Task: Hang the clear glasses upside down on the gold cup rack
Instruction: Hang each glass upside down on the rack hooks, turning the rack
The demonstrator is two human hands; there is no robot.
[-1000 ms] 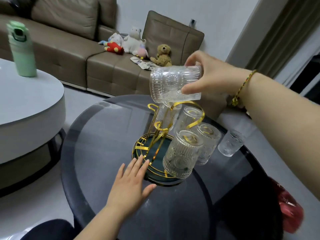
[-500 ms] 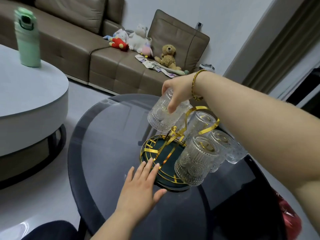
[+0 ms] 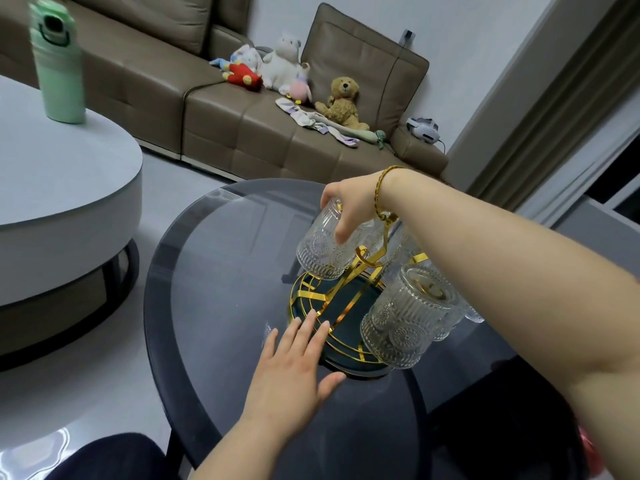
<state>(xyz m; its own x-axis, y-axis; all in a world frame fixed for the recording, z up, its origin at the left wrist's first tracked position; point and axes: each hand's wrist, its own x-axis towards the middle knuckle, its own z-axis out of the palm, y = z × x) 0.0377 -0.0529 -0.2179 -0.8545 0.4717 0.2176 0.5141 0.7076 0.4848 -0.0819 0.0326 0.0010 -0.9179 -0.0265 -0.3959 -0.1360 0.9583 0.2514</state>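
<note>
Seen from above: 2 bare forearms, no sleeves anywhere along their visible length. Left hand (image 3: pixel 289 370) bare, no ring or watch showing, nails short and unpainted. Right hand (image 3: pixel 349 209) likewise bare of rings as far as can be told. Around the right wrist, 1 thin bracelet (image 3: pixel 381 188) of twisted cord in gold and darker strands, sitting loose, with a small gold knot or charm dangling at its lower end; too small to tell which. At the bottom left edge, a rounded patch of dark navy fabric (image 3: pixel 110 455), apparently clothing over a leg, plain and without visible pattern or seams.
</note>
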